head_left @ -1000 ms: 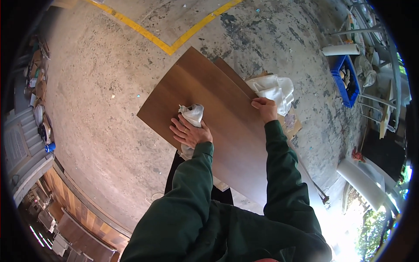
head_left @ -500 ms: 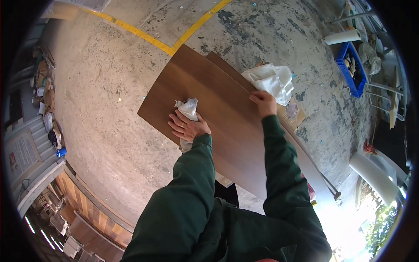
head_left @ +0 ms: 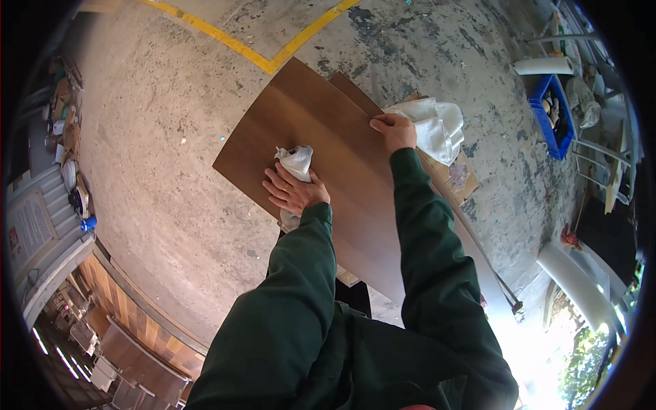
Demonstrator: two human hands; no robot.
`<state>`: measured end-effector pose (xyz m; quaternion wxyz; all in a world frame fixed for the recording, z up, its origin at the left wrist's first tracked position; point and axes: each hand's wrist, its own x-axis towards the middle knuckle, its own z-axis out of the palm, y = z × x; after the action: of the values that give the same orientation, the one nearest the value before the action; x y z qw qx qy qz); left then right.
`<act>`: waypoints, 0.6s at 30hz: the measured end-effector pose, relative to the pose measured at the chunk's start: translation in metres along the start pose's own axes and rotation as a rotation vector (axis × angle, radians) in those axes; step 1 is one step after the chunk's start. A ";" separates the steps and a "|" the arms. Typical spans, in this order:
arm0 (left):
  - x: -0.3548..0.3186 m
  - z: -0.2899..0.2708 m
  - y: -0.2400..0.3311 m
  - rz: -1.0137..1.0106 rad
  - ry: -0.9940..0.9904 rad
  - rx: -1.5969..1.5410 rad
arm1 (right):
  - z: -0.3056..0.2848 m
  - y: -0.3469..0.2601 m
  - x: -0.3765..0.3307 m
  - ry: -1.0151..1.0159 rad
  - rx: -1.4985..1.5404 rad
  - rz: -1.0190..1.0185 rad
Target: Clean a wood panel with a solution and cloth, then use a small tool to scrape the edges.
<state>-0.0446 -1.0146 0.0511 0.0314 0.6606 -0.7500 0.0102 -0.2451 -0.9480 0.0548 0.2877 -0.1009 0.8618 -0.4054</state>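
Note:
A large brown wooden board [head_left: 355, 191] lies in front of me, with a smooth grained face. My left hand [head_left: 298, 191] presses on its left part, fingers spread. A bunched white cloth [head_left: 296, 161] is caught between thumb and forefinger, and more of it shows below the wrist. At the board's right edge is my right hand [head_left: 395, 130], its fingers bent and closed over the edge; the undersides of the fingers are hidden. Just beyond that hand a crumpled white cloth [head_left: 434, 130] rests on a piece of cardboard [head_left: 459, 176].
Another brown board [head_left: 355, 92] juts out behind the large one. Yellow tape [head_left: 270, 65] marks the stained concrete floor. On the right are a blue crate [head_left: 551, 116], a metal rack [head_left: 601, 149] and white rolls [head_left: 574, 280]. Assorted items line the left wall.
My right hand has slid up and leftward along the board's edge. The left hand and its cloth have hardly moved on the board. The whole view has shifted slightly.

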 end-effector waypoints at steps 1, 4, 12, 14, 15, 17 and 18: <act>-0.001 0.000 0.000 0.001 -0.004 -0.005 | -0.005 0.006 -0.008 0.024 -0.070 -0.013; -0.001 0.002 -0.002 0.019 0.035 -0.023 | -0.030 0.051 -0.033 0.079 -0.048 0.001; 0.000 -0.001 -0.002 0.022 0.021 -0.025 | -0.005 0.013 -0.015 0.133 -0.087 -0.036; 0.001 0.001 -0.002 0.028 0.024 -0.017 | -0.001 0.002 -0.003 0.103 -0.100 -0.031; 0.000 0.002 0.000 0.026 0.026 -0.024 | 0.001 0.000 -0.002 0.078 -0.115 -0.015; 0.000 0.003 -0.003 0.008 -0.010 -0.024 | -0.007 0.017 -0.015 0.099 -0.162 -0.082; 0.004 0.002 -0.005 0.002 0.000 -0.021 | -0.013 0.023 -0.028 0.100 -0.144 -0.056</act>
<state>-0.0401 -1.0194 0.0488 0.0381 0.6596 -0.7506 0.0023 -0.2289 -0.9132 0.0555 0.2251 -0.1248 0.8988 -0.3548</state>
